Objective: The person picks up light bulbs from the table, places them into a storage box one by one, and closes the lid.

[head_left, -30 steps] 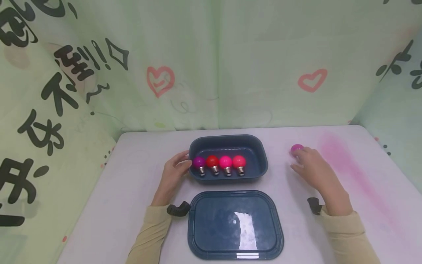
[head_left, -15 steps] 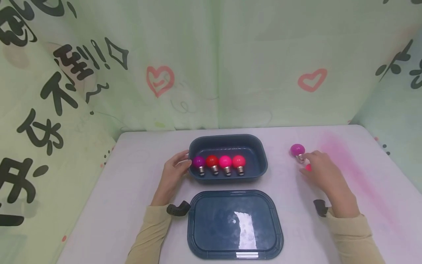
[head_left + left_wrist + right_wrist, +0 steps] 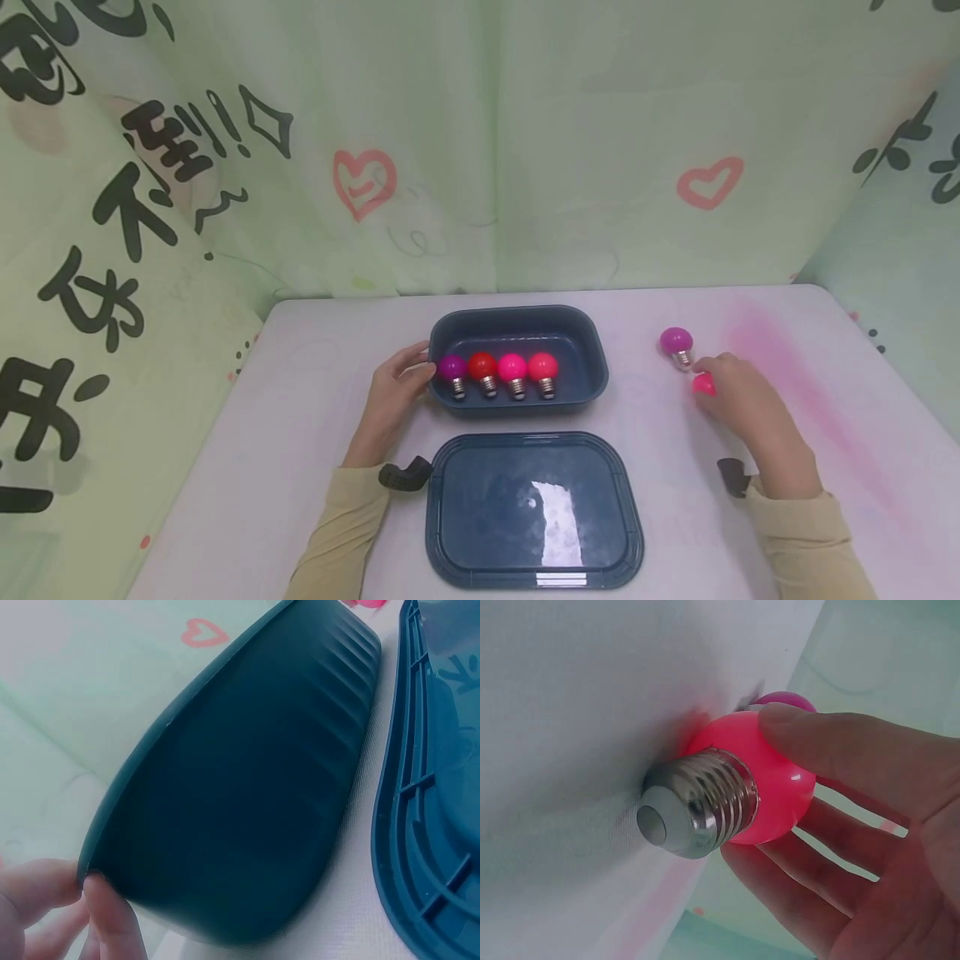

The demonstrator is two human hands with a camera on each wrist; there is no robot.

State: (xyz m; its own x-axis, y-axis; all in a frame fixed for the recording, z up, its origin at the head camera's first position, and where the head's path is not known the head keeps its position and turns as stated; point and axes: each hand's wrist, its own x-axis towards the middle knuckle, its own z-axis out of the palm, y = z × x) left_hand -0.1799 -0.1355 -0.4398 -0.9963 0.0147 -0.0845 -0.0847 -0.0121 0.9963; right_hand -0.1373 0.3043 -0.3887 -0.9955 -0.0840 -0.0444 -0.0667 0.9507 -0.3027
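Observation:
At its left end, the dark blue plastic box (image 3: pixel 585 350) has its rim pinched between the thumb and fingers of my left hand (image 3: pixel 393 396). Inside the box, a purple bulb (image 3: pixel 452 367), a red bulb (image 3: pixel 483 367) and pink bulbs (image 3: pixel 513 367) lie in a row along the near side, metal bases toward me. My right hand (image 3: pixel 738 400) grips a pinkish-red light bulb (image 3: pixel 742 772) by its globe, thumb on one side and fingers on the other. Its threaded metal base points away from the palm, close over the table. Just beyond it lies a magenta bulb (image 3: pixel 677 340).
A dark blue lid (image 3: pixel 532 517) lies flat on the white table (image 3: pixel 262 467) in front of the box, between the two forearms. A printed green curtain (image 3: pixel 585 167) surrounds the table at the back and sides.
My right hand has left the magenta bulb, which now lies on the table, and come nearer and rightward to grip the pinkish-red bulb. The left hand stays on the rim.

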